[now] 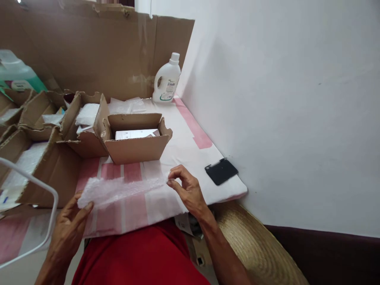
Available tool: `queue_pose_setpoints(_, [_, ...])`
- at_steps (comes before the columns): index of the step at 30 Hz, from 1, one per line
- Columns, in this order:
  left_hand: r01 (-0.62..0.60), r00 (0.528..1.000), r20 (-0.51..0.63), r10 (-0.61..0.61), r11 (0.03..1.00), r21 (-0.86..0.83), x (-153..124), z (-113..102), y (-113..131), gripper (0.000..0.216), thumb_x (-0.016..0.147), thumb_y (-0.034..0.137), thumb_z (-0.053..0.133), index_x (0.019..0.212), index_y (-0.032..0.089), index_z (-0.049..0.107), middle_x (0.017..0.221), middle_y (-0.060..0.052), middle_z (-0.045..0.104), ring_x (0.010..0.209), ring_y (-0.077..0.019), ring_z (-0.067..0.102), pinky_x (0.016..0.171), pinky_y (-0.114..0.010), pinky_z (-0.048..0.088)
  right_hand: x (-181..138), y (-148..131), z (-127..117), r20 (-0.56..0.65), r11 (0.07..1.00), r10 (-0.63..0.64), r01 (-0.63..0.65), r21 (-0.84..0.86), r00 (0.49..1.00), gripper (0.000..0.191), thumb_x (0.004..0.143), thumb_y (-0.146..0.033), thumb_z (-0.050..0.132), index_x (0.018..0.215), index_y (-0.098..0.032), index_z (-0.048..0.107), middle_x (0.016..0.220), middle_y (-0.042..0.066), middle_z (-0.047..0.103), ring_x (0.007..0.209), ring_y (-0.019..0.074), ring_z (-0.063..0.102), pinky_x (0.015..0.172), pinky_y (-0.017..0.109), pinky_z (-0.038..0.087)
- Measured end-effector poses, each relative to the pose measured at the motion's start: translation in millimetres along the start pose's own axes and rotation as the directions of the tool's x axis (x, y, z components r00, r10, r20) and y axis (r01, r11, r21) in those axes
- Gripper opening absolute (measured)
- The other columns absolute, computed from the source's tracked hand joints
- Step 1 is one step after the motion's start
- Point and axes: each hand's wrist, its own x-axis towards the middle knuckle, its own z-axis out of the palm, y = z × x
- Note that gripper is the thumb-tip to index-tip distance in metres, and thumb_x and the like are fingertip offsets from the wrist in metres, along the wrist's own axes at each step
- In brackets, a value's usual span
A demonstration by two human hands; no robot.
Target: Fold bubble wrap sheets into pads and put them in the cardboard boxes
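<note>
A strip of bubble wrap stretches between my two hands above the front of the pink and white cloth. My left hand grips its wider, bunched end between thumb and fingers. At the other end, my right hand pinches a narrow corner with thumb and forefinger. Just beyond the wrap stands an open cardboard box with a white carton inside it.
Several cardboard compartments holding wrapped items stand at the left. A white jug and a teal-filled bottle are farther back. A black flat item lies near the right edge. A white cable curves at lower left.
</note>
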Motion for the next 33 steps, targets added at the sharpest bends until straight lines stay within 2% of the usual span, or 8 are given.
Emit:
queue_pose_setpoints(4, [0.118, 0.986, -0.083, -0.143, 0.962, -0.247, -3.6, 9.7, 0.1, 0.043, 0.065, 0.054, 0.081, 0.096, 0.025, 0.071, 0.09, -0.002, 0.075, 0.083, -0.0204, 0.071, 0.079, -0.031, 0.061, -15.2, 4.4, -12.9, -0.104, 1.0, -0.011, 0.01, -0.004, 0.995, 0.009, 0.091, -0.018, 0.067, 0.086, -0.023, 0.063, 0.086, -0.001, 0.059, 0.084, 0.0163, 0.057, 0.08, 0.03, 0.045])
queue_pose_setpoints(9, [0.11, 0.988, -0.087, -0.129, 0.975, -0.195, -10.7, 17.8, -5.7, 0.053, 0.057, 0.043, 0.09, 0.103, 0.026, 0.069, 0.098, -0.001, 0.074, 0.089, -0.0167, 0.071, 0.083, -0.023, 0.058, -22.6, 14.4, -14.2, -0.103, 0.991, 0.064, -0.075, -0.109, 0.993, 0.011, 0.089, -0.022, 0.07, 0.099, -0.024, 0.065, 0.095, 0.001, 0.064, 0.09, 0.0181, 0.061, 0.081, 0.032, 0.049])
queue_pose_setpoints(15, [0.005, 0.997, -0.07, -0.013, 0.993, -0.117, -16.9, 28.3, 13.3, 0.052, 0.055, 0.045, 0.092, 0.096, 0.024, 0.068, 0.1, -0.001, 0.073, 0.092, -0.0151, 0.069, 0.084, -0.019, 0.056, -14.9, 22.8, 62.3, 0.25, 0.95, -0.083, 0.152, -0.272, 0.965, 0.069, 0.076, -0.044, 0.085, 0.136, -0.024, 0.056, 0.136, 0.01, 0.061, 0.126, 0.0272, 0.054, 0.106, 0.044, 0.045])
queue_pose_setpoints(20, [0.142, 0.97, -0.159, -0.185, 0.958, -0.249, -20.7, 24.0, 15.2, 0.066, 0.048, 0.042, 0.094, 0.106, 0.022, 0.071, 0.09, 0.0, 0.075, 0.083, -0.0155, 0.07, 0.079, -0.019, 0.057, -22.0, 43.3, 110.1, 0.41, 0.885, -0.142, 0.301, -0.356, 0.901, 0.034, 0.082, -0.017, 0.07, 0.116, -0.02, 0.067, 0.116, 0.006, 0.073, 0.106, 0.0233, 0.066, 0.089, 0.037, 0.046])
queue_pose_setpoints(24, [0.101, 0.973, -0.169, -0.16, 0.945, -0.312, -19.1, 19.3, 7.9, 0.059, 0.053, 0.039, 0.093, 0.106, 0.024, 0.071, 0.092, 0.002, 0.075, 0.089, -0.0135, 0.069, 0.085, -0.016, 0.054, -19.3, 43.6, 78.5, 0.253, 0.846, -0.195, 0.293, -0.445, 0.948, 0.022, 0.085, -0.008, 0.055, 0.098, -0.02, 0.069, 0.098, 0.003, 0.076, 0.091, 0.0197, 0.067, 0.078, 0.033, 0.042])
queue_pose_setpoints(27, [0.098, 0.985, -0.104, -0.137, 0.944, -0.316, -16.0, 24.5, 5.0, 0.052, 0.059, 0.041, 0.091, 0.103, 0.024, 0.07, 0.089, 0.002, 0.073, 0.086, -0.0125, 0.068, 0.086, -0.018, 0.055, -15.0, 31.5, 44.6, 0.17, 0.701, -0.3, 0.338, -0.628, 0.939, 0.022, 0.09, -0.007, 0.049, 0.089, -0.02, 0.066, 0.088, 0.006, 0.073, 0.082, 0.0212, 0.062, 0.074, 0.035, 0.039])
queue_pose_setpoints(30, [0.064, 0.994, -0.072, -0.087, 0.958, -0.278, -10.6, 29.2, -3.1, 0.044, 0.06, 0.043, 0.09, 0.092, 0.023, 0.067, 0.092, 0.001, 0.071, 0.092, -0.0152, 0.069, 0.089, -0.023, 0.055, -16.0, 27.5, 25.1, 0.174, 0.525, -0.356, 0.351, -0.776, 0.918, 0.028, 0.094, -0.006, 0.042, 0.084, -0.022, 0.064, 0.084, 0.008, 0.068, 0.079, 0.0232, 0.056, 0.072, 0.037, 0.037])
queue_pose_setpoints(33, [-0.032, 0.998, -0.051, 0.027, 0.994, -0.105, -4.6, 24.1, -20.3, 0.039, 0.063, 0.045, 0.087, 0.075, 0.021, 0.059, 0.109, -0.003, 0.069, 0.103, -0.0193, 0.067, 0.094, -0.028, 0.054, -24.2, 40.1, 17.1, 0.21, 0.461, -0.339, 0.357, -0.812, 0.917, 0.026, 0.099, -0.013, 0.041, 0.087, -0.021, 0.063, 0.088, 0.011, 0.067, 0.081, 0.0254, 0.054, 0.074, 0.039, 0.039])
